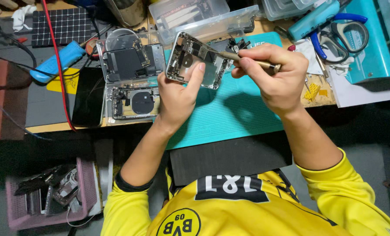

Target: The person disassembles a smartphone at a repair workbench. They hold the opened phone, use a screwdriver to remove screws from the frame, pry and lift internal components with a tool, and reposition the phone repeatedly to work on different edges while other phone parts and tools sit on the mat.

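Observation:
My left hand [177, 94] grips an opened phone housing [193, 61], silver-framed with bare internals showing, tilted above a teal work mat [230, 109]. The thumb lies along the housing's lower right edge. My right hand [271, 74] holds a brass-coloured screwdriver [247, 60] whose tip points left into the housing's upper part. Both arms wear yellow sleeves.
Two more opened phone housings [131, 61] [134, 101] and a dark phone screen [89, 96] lie left of the mat. Clear plastic boxes [190, 15] stand behind. Blue-handled scissors [343, 32] and a teal box [374, 48] sit at right. A pink basket [46, 192] of parts stands below left.

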Tool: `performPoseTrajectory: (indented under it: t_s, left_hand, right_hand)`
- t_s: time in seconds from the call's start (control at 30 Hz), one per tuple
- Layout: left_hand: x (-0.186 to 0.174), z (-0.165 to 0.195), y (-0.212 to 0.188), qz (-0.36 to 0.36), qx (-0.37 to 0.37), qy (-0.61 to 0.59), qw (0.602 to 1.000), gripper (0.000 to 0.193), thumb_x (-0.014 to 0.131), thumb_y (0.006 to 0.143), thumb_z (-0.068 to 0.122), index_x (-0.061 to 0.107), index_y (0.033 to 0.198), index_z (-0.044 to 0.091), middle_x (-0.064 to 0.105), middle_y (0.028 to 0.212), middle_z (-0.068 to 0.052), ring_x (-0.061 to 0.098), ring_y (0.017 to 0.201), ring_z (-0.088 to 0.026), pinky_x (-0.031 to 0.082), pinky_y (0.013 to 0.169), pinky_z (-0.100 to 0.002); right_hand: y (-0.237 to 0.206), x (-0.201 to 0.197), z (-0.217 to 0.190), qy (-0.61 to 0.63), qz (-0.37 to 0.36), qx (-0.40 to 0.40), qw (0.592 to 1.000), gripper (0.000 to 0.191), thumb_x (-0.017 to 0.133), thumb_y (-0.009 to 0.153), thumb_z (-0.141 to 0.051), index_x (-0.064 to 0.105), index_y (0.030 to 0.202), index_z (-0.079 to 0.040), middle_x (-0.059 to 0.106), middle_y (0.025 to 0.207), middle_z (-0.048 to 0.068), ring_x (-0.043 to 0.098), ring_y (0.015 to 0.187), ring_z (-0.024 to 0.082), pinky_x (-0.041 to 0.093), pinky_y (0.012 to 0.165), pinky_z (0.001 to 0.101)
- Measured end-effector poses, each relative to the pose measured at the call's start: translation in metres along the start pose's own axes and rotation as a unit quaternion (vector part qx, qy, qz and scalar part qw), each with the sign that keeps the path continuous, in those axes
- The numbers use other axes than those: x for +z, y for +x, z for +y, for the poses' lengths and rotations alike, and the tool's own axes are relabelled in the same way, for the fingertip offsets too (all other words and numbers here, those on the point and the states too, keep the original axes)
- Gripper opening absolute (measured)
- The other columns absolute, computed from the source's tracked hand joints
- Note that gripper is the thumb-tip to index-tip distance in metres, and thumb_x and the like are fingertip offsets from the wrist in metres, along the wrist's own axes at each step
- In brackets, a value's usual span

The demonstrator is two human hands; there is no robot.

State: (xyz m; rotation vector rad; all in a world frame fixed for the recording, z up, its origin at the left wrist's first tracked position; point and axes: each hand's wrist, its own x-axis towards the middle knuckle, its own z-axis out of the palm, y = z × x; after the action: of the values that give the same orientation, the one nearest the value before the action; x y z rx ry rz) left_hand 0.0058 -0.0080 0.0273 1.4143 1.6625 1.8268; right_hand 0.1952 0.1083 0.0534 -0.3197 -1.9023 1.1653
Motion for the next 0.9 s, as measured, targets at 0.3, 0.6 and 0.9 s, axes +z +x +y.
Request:
performPoseTrajectory:
  t_s: [0.3, 0.6, 0.9]
  left_hand:
    - [-0.001, 0.008, 0.0, -0.004, 0.107, 0.046, 0.993, 0.008, 0.066, 0.104, -0.001, 0.066, 0.111, -0.005, 0.069, 0.097, -0.015, 0.07, 0.077, -0.026, 0.054, 0.072, -0.033]
    - [0.002, 0.015, 0.003, 0.016, 0.194, 0.117, 0.974, 0.025, 0.068, 0.099, -0.009, 0.064, 0.124, -0.007, 0.068, 0.121, -0.021, 0.071, 0.11, -0.037, 0.057, 0.094, -0.037]
    - [0.004, 0.01, 0.0, 0.006, 0.143, 0.089, 0.986, 0.019, 0.066, 0.101, -0.006, 0.064, 0.119, -0.006, 0.068, 0.103, -0.016, 0.069, 0.088, -0.03, 0.055, 0.077, -0.035]
  right_hand:
    - [0.001, 0.006, 0.002, -0.039, 0.019, 0.066, 0.997, 0.008, 0.072, 0.104, 0.003, 0.073, 0.112, 0.006, 0.067, 0.085, 0.005, 0.06, 0.063, 0.007, 0.044, 0.054, 0.0205]
    - [0.006, 0.006, -0.001, 0.07, 0.026, 0.181, 0.981, 0.006, 0.071, 0.103, -0.004, 0.072, 0.104, 0.001, 0.064, 0.074, 0.0, 0.051, 0.055, 0.002, 0.036, 0.045, 0.0197]
    - [0.005, 0.006, 0.002, -0.004, 0.004, 0.089, 0.996, 0.008, 0.076, 0.103, 0.0, 0.073, 0.11, 0.004, 0.07, 0.094, 0.002, 0.063, 0.083, 0.002, 0.049, 0.072, 0.0174]
